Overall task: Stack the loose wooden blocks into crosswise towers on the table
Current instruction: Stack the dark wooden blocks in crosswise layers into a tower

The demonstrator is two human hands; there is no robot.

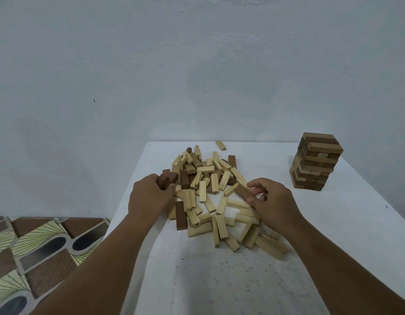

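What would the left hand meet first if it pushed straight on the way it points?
Probably the far part of the loose block pile. The left hand, gripping dark brown blocks, points up-right into it; depth is unclear.

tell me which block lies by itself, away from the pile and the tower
The pale block at the table's far edge, just behind the pile. It lies flat and touches nothing else, while every other loose block sits in the heap, in a hand, or in the tower.
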